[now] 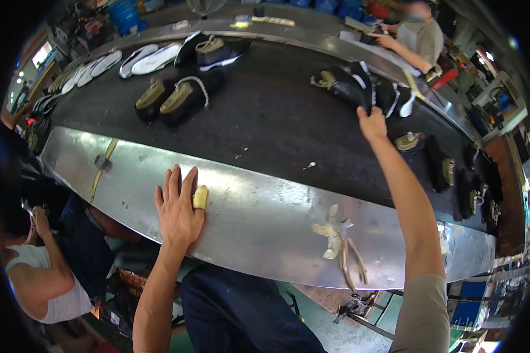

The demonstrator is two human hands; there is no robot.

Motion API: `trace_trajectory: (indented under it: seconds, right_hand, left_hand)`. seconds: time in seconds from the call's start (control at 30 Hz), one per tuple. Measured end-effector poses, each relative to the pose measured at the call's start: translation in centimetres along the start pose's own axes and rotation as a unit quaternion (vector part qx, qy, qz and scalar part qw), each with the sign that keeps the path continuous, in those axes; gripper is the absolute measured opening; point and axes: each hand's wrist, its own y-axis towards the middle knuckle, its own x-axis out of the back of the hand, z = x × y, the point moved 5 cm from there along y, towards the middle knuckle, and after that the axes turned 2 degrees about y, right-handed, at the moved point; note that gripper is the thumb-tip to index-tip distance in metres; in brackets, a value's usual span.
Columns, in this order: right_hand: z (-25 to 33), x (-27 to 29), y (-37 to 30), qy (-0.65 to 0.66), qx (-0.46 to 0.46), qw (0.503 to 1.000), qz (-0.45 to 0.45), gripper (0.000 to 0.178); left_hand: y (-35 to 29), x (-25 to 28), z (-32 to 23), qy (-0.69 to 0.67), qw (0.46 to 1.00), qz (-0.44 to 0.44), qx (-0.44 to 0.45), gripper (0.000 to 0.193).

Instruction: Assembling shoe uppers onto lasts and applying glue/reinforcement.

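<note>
- Blue tub stood beyond the far edge at the upper left, and blue bins stood farther right; what either held was too small to tell.
- A pair of dark shoes sat on the black belt, olive forms showing in their openings and a pale cord looped over the right one.
- Another shoe with a white sole edge stood behind that pair, beside white soles laid out to its left.
- The right hand reached far forward, its arm nearly straight, with thumb and fingers pinching the near end of a black shoe on the belt's far right part; the fingertips were partly hidden.
- More dark shoes lay to the right of that forearm.
- The left hand lay palm down on the metal surface, fingers spread, nothing in its grip, a yellow wrap around the thumb.
- Pincers lay on the metal surface beside pale scraps, well apart from the left hand.
</note>
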Motion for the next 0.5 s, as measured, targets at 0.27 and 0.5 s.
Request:
trace_trajectory:
  seconds: [0.27, 0.5]
  right_hand:
    - [-0.4, -3.4, -0.8, -0.036, 0.074, 0.988, -0.133, 0.076]
    - [2.9, 5.4, -8.4, 0.326, 0.026, 0.944, 0.055, 0.081]
  left_hand:
    - [0.0, 0.8, 1.3, -0.046, 0.998, 0.035, 0.014, 0.071]
    - [-0.4, 2.0, -0.1, -0.072, 0.997, 0.013, 0.008, 0.069]
